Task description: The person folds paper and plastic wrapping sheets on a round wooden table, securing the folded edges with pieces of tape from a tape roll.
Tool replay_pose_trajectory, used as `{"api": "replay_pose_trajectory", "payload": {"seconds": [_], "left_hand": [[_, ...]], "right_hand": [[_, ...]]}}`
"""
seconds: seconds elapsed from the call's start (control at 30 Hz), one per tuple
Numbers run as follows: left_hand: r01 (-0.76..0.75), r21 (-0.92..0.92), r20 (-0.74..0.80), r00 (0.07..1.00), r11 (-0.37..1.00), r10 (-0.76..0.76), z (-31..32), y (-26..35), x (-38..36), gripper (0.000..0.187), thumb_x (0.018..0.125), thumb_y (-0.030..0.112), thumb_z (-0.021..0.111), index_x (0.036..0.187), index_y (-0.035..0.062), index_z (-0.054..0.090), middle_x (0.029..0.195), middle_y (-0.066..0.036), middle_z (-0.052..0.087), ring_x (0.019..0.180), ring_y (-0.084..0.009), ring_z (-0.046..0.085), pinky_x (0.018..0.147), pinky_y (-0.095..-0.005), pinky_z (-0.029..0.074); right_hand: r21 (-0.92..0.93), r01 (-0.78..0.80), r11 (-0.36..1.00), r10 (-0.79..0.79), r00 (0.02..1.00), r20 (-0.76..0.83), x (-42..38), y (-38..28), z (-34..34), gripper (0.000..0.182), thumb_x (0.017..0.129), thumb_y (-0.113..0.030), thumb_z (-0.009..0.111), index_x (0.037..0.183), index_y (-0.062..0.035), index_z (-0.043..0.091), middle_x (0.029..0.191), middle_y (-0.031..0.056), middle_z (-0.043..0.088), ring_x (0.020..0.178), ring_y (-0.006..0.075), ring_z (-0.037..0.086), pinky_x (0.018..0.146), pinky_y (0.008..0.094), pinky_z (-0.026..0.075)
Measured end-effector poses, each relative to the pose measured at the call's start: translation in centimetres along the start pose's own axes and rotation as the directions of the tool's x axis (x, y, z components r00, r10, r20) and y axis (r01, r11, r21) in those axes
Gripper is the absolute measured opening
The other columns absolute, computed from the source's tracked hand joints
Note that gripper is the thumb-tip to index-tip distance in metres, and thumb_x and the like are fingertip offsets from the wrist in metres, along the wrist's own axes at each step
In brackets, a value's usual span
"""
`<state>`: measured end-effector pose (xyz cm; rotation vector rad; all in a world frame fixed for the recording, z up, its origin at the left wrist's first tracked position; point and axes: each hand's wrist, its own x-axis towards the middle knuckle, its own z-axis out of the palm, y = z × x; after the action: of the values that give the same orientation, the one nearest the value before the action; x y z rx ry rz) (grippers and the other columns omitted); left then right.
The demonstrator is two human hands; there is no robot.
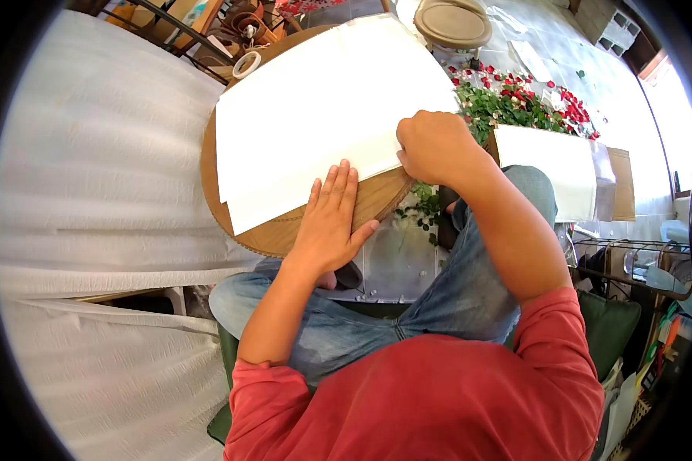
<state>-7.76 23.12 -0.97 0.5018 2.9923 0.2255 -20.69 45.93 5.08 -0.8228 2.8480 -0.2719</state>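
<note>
Large white sheets of paper (323,100), stacked slightly out of line, cover most of a round wooden table (265,240). My left hand (331,211) lies flat across their near edge, fingers spread over the paper and the palm and thumb over the bare wood. At the paper's right edge, my right hand (437,147) is closed in a fist with its fingers curled under. Whatever is inside that fist, if anything, is hidden. A narrow band of paper runs along the near edge between my two hands.
A roll of tape (246,65) sits at the table's far left rim. Red roses with green leaves (515,107) lie on the floor beyond a white-covered box (546,165). A round stool (452,23) stands behind. White cloth (108,154) hangs at left; a wire rack (630,265) is at right.
</note>
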Motion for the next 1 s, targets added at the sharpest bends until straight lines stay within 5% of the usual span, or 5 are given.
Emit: {"api": "replay_pose_trajectory", "payload": {"seconds": [1.0], "left_hand": [[0.119,-0.043,-0.02,0.993,0.992,-0.12,-0.8,-2.1,-4.1,0.091,0.103,0.049,0.059,0.169,-0.0032,0.022,0.176,-0.026,0.02,0.164,-0.0408,0.019,0.133,-0.0512,0.013]], "right_hand": [[-0.026,-0.046,0.999,0.046,0.998,0.036,0.7,-0.3,0.4,0.022,0.084,-0.009,0.072,0.105,-0.0044,0.077,0.105,0.0181,0.079,0.097,0.0353,0.079,0.082,0.0448,0.064]]}}
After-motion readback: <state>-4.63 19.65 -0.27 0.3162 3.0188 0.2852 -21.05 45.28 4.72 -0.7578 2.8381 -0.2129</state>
